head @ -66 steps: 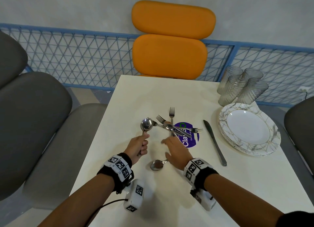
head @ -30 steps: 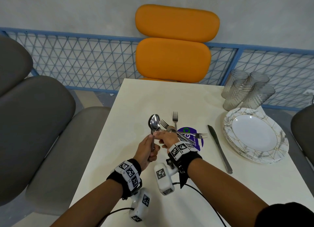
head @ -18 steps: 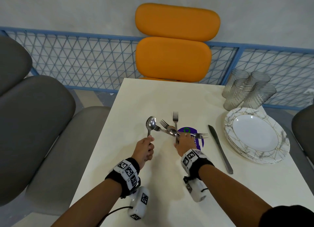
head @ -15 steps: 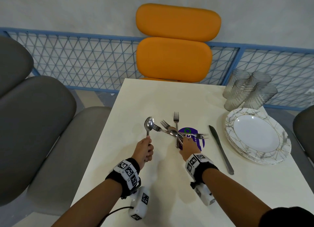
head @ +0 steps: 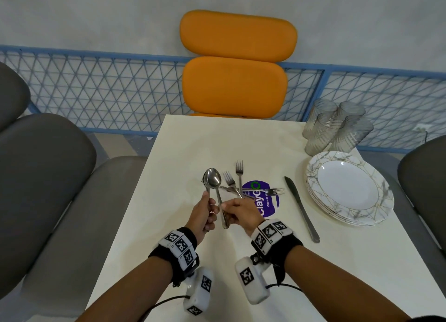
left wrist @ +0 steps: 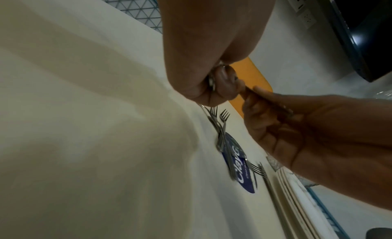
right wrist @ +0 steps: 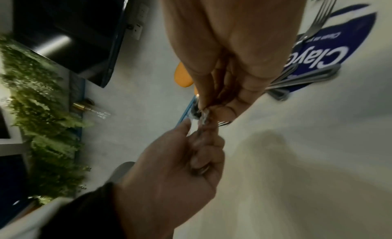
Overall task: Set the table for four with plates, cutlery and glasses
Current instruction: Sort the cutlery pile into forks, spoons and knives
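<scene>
Your two hands meet just above the near half of the white table (head: 169, 225), on the near left side of the round purple sticker (head: 263, 201), which serves as the landmark here. Your left hand (head: 201, 216) is curled round the handles of upright spoons (head: 212, 179), whose bowls stand stacked above your thumb, left of the sticker. How many spoons are in that bundle cannot be told. Your right hand (head: 240, 213) pinches the handle of one more spoon (head: 220, 205) between thumb and fingertips, its handle end hanging below both hands and its bowl up against the others. From the left wrist view, your left hand's fingers (left wrist: 224, 85) wrap the metal closely, and your right hand's fingertips touch them.

Across the sticker lie the forks (head: 239, 177), loosely crossed: two point away from you on its far left edge, one points right over its far edge. Right of the sticker, well apart from the forks, a knife (head: 300, 208) lies on the table, blade tip away from you. Further right sits a stack of marbled plates (head: 350, 186) near the table's right edge. Beyond the plates, at the far right corner, stands a cluster of ribbed glasses (head: 335, 126). Straight beyond the sticker, past the table's far end, is an orange chair (head: 236, 63).
</scene>
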### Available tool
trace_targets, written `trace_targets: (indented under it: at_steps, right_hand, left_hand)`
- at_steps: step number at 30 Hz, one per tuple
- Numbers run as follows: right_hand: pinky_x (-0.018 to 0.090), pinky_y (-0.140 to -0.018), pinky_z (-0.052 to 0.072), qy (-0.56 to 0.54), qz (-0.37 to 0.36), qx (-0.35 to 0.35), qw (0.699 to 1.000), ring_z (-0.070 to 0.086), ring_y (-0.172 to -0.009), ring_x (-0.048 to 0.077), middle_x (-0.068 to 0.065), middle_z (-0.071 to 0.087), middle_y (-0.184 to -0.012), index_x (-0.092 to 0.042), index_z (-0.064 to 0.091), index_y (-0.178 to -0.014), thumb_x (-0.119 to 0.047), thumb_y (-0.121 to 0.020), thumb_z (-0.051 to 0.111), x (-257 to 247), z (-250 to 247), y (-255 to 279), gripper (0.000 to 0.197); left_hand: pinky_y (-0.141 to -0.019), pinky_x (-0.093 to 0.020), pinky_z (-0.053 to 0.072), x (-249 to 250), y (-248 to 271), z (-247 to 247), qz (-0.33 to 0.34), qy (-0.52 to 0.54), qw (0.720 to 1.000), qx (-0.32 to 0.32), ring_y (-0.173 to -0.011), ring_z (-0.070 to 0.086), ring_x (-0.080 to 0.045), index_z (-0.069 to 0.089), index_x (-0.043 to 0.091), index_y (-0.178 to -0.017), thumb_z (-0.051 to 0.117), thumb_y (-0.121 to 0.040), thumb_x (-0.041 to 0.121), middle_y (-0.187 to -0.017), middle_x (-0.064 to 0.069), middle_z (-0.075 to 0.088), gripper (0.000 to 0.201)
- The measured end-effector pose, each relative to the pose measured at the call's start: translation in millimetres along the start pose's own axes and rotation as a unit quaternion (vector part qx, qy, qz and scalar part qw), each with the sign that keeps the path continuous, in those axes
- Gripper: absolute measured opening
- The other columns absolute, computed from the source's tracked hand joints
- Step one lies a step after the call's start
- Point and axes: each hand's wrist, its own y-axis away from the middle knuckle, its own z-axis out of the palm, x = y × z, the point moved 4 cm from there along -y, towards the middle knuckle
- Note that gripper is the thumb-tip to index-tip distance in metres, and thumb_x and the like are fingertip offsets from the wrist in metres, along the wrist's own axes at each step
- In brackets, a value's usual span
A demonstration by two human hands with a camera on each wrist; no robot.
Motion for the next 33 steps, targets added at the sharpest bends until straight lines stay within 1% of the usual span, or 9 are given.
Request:
trace_targets:
  at_steps: [5, 8, 12, 14, 16, 20, 24, 28, 33]
  right_hand:
    - [0.025, -0.049, 0.052, -0.035, 0.009, -0.007, 0.999, 0.059, -0.046, 0.015, 0.012, 0.061, -0.06, -0.001, 0.059, -0.075, -0.001, -0.09, 0.054, -3.2, 10.3, 0.0, 0.016]
    - [0.02, -0.043, 0.05, -0.006, 0.016, -0.01, 1.0, 0.057, -0.038, 0.01, 0.01, 0.056, -0.054, -0.002, 0.057, -0.071, -0.001, -0.092, 0.051, -5.5, 16.2, 1.5, 0.022]
    - [0.017, -0.045, 0.049, 0.099, 0.0, 0.014, 0.995, 0.056, -0.041, 0.01, 0.005, 0.057, -0.054, -0.004, 0.059, -0.072, -0.004, -0.091, 0.053, -9.3, 15.6, 3.3, 0.02]
    - [0.011, -0.045, 0.045, 0.237, -0.042, 0.048, 0.969, 0.052, -0.047, 0.008, 0.0, 0.054, -0.055, -0.01, 0.059, -0.069, -0.008, -0.09, 0.054, -14.2, 14.4, 3.1, 0.022]
    - [0.016, -0.053, 0.045, 0.346, -0.09, 0.08, 0.93, 0.05, -0.052, 0.009, -0.001, 0.054, -0.056, -0.014, 0.058, -0.06, -0.01, -0.089, 0.052, -18.7, 16.3, 2.2, 0.03]
    - [0.036, -0.079, 0.052, 0.462, -0.119, 0.084, 0.875, 0.064, -0.088, 0.031, 0.02, 0.067, -0.095, 0.001, 0.066, -0.1, -0.014, -0.096, 0.039, -21.0, 22.6, 3.4, 0.032]
    - [0.04, -0.092, 0.047, 0.468, -0.126, 0.067, 0.872, 0.059, -0.103, 0.034, 0.023, 0.063, -0.111, 0.004, 0.059, -0.113, -0.005, -0.094, 0.037, -20.0, 27.8, 6.0, 0.03]
    - [0.037, -0.088, 0.051, 0.468, -0.102, 0.072, 0.875, 0.062, -0.101, 0.03, 0.019, 0.065, -0.11, -0.003, 0.057, -0.12, -0.01, -0.095, 0.038, -16.7, 19.6, -0.2, 0.032]
    - [0.039, -0.087, 0.052, 0.431, -0.072, 0.075, 0.897, 0.064, -0.096, 0.033, 0.022, 0.067, -0.103, 0.001, 0.064, -0.107, -0.01, -0.093, 0.043, -16.1, -2.6, -1.8, 0.027]
  left_hand:
    - [-0.044, -0.02, 0.032, 1.6, 4.5, 12.3, 0.031, -0.038, 0.998, -0.032, -0.045, 0.044, -0.008, 0.047, 0.017, -0.085, 0.029, -0.098, 0.052, -0.06, 0.001, 0.049, 0.041]
    - [-0.053, -0.025, 0.03, 0.0, 2.0, 14.2, 0.031, -0.027, 0.999, -0.029, -0.051, 0.04, -0.014, 0.046, 0.019, -0.087, 0.033, -0.098, 0.048, -0.057, 0.004, 0.045, 0.033]
    - [-0.049, -0.026, 0.031, 0.9, 0.3, 15.8, 0.045, -0.034, 0.998, -0.033, -0.043, 0.037, -0.014, 0.038, 0.017, -0.081, 0.029, -0.1, 0.041, -0.051, 0.002, 0.039, 0.033]
    - [-0.043, -0.022, 0.035, 2.2, 2.3, 18.9, 0.047, -0.046, 0.997, -0.037, -0.045, 0.041, -0.013, 0.036, 0.015, -0.081, 0.024, -0.102, 0.038, -0.057, -0.001, 0.042, 0.034]
    - [-0.041, -0.02, 0.039, 2.6, 2.9, 21.7, 0.046, -0.05, 0.997, -0.041, -0.052, 0.043, -0.014, 0.037, 0.015, -0.08, 0.021, -0.103, 0.037, -0.063, -0.002, 0.045, 0.036]
    - [-0.036, -0.019, 0.028, 1.7, -2.1, 25.4, 0.037, -0.039, 0.998, -0.04, -0.041, 0.032, -0.012, 0.037, 0.016, -0.075, 0.021, -0.103, 0.036, -0.053, -0.001, 0.038, 0.038]
    - [-0.051, -0.028, 0.03, -1.7, -9.0, 28.5, 0.025, -0.037, 0.998, -0.044, -0.06, 0.041, -0.016, 0.045, 0.015, -0.089, 0.023, -0.102, 0.037, -0.073, -0.008, 0.047, 0.034]
    - [-0.062, -0.029, 0.041, -6.1, -11.6, 32.6, 0.002, -0.027, 0.998, -0.05, -0.075, 0.054, -0.019, 0.051, 0.012, -0.096, 0.024, -0.102, 0.034, -0.088, -0.011, 0.059, 0.035]
    - [-0.048, -0.023, 0.036, -2.6, -11.1, 49.1, 0.009, -0.093, 0.991, -0.097, -0.052, 0.044, -0.015, 0.054, 0.008, -0.092, 0.021, -0.103, 0.028, -0.065, -0.006, 0.052, 0.04]
